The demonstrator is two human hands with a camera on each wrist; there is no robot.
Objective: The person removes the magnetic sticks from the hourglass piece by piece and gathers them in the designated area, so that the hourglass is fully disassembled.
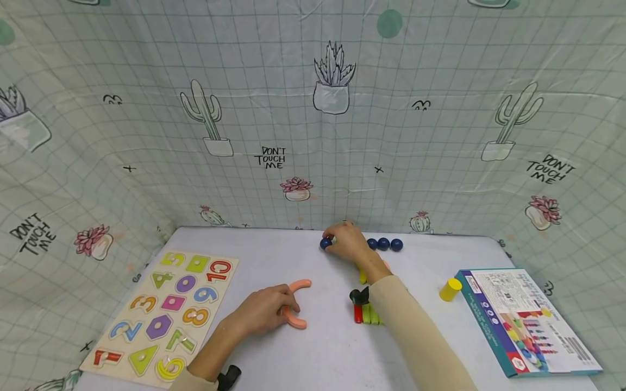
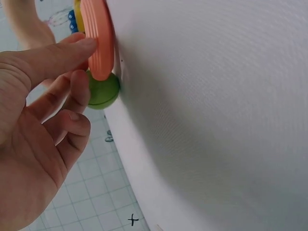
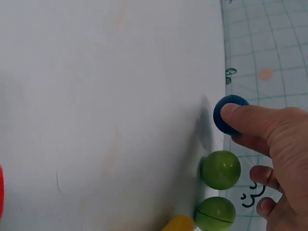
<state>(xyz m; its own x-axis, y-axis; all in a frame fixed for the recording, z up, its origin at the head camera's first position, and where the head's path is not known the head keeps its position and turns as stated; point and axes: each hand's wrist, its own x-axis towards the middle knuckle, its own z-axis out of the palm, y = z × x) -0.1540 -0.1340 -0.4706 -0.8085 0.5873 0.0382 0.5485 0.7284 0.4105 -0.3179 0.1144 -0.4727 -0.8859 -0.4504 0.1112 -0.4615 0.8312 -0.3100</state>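
Observation:
My left hand point(image 1: 266, 309) pinches an orange curved piece point(image 2: 98, 38) between thumb and fingers; in the head view this arc point(image 1: 296, 322) bows toward the hand, low over the white table. At the table's back, my right hand point(image 1: 348, 243) holds a dark blue ball point(image 3: 226, 115) between thumb and fingertips. Below that ball in the right wrist view sit two green balls point(image 3: 221, 170), mostly hidden by the hand in the head view. Three more blue balls point(image 1: 383, 244) line up to the right of the right hand. Under the right forearm, red point(image 1: 358, 313) and green sticks point(image 1: 370, 314) are partly covered.
A wooden number-and-shape puzzle board point(image 1: 164, 320) occupies the left side. To the right are a yellow cylinder point(image 1: 450, 289) and a printed toy box point(image 1: 528, 320). Part of a yellow piece point(image 1: 362, 276) shows beside the right wrist. A patterned cloth point(image 1: 303, 136) rises behind the table.

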